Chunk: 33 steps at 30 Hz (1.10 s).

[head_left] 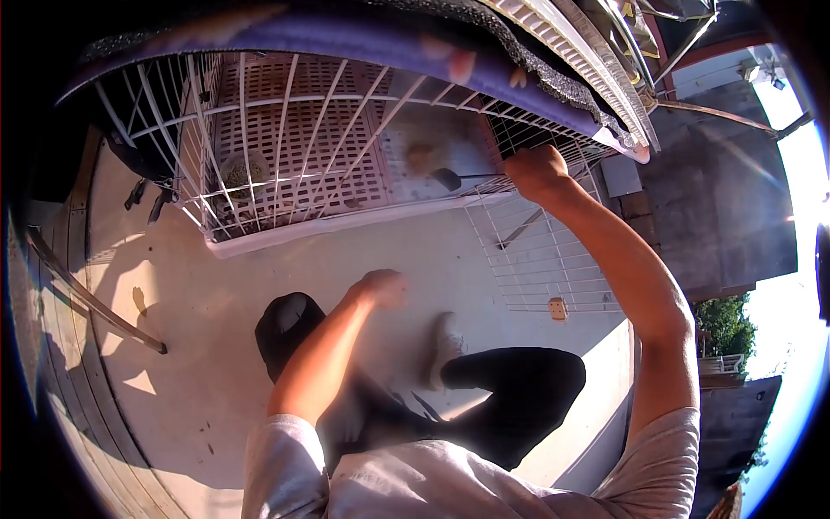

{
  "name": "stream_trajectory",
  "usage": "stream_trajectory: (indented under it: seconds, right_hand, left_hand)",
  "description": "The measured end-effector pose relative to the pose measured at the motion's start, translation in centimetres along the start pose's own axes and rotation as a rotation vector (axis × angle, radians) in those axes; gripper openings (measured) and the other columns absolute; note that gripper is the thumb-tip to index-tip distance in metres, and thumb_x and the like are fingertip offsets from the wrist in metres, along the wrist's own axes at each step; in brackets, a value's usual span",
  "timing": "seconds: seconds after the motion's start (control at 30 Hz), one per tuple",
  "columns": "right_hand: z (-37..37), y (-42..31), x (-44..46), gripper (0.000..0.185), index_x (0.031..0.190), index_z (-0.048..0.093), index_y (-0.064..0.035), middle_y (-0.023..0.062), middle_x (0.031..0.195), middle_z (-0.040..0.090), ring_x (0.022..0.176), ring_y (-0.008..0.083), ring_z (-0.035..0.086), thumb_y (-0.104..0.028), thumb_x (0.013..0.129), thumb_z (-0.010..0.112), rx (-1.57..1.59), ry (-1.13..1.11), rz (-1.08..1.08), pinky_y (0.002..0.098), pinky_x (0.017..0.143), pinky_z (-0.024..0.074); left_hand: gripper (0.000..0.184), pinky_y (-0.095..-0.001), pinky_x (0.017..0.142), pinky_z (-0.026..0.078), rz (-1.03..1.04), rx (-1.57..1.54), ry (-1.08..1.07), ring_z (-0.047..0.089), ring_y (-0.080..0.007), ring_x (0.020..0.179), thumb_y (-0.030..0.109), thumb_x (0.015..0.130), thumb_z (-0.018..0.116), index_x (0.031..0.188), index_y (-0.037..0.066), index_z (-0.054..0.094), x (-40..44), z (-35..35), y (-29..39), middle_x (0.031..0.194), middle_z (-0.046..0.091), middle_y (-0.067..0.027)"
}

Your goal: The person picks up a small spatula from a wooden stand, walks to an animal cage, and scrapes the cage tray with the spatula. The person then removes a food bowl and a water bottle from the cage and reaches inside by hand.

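Observation:
My right hand (pixel 536 171) is closed in a fist at the cage's open doorway. A thin dark handle runs from it to a small dark-headed tool (pixel 446 179), which reaches into the cage. The tool's exact kind is unclear. Inside, the head is above a pale tray floor (pixel 393 169), near a brownish patch (pixel 421 158). My left hand (pixel 380 289) hovers in front of the white wire cage (pixel 285 212), over my legs and touching nothing I can see. Motion smears its fingers.
A wire door (pixel 553 268) hangs outward below my right forearm, with a tan block (pixel 558 309) on it. A slotted plastic mat (pixel 298 130) and a round bowl (pixel 243 170) are inside the cage. Purple patterned cloth (pixel 346 43) drapes over its top.

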State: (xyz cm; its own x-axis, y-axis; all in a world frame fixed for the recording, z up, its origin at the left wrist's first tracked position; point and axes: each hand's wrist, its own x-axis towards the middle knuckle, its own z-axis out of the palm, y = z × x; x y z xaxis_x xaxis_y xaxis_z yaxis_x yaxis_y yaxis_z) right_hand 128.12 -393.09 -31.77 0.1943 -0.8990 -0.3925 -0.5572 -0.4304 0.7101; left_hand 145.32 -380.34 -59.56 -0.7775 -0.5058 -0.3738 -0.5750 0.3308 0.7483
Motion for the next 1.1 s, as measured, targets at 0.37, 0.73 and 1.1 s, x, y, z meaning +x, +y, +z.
stream_trajectory:
  seconds: [0.37, 0.73, 1.1]
  right_hand:
    - [-7.4, -5.0, 3.1, 0.015, 0.085, 0.071, -0.0024, 0.0161, 0.091, 0.07, 0.085, 0.0296, 0.069, -0.006, 0.072, 0.064, 0.122, -0.06, -0.151, 0.0383, 0.068, 0.0556]
    - [-9.1, -4.8, -1.1, 0.017, 0.091, 0.072, -0.0057, 0.0168, 0.11, 0.067, 0.092, 0.0287, 0.068, -0.009, 0.077, 0.064, 0.147, 0.068, -0.064, 0.0373, 0.07, 0.0562]
    - [-8.0, -9.6, 1.6, 0.031, 0.11, 0.07, -0.0174, 0.0044, 0.112, 0.068, 0.103, 0.0213, 0.065, -0.014, 0.079, 0.071, 0.067, -0.088, -0.144, 0.0315, 0.078, 0.0531]
  left_hand:
    - [0.042, -0.0399, 0.093, 0.047, -0.03, 0.008, -0.035, 0.057, -0.0307, 0.11, 0.031, 0.083, 0.063, 0.116, 0.006, 0.062, 0.6, 0.6, -0.7, 0.116, 0.063, -0.013]
    - [0.043, -0.0399, 0.093, 0.047, 0.006, -0.052, 0.043, 0.058, -0.031, 0.11, 0.031, 0.083, 0.064, 0.118, 0.006, 0.062, 0.3, 0.9, -0.8, 0.115, 0.064, -0.0147]
    - [0.044, -0.0397, 0.093, 0.047, -0.03, -0.021, 0.027, 0.058, -0.0311, 0.11, 0.03, 0.082, 0.064, 0.118, 0.005, 0.061, -0.5, 0.5, -1.3, 0.117, 0.063, -0.0142]
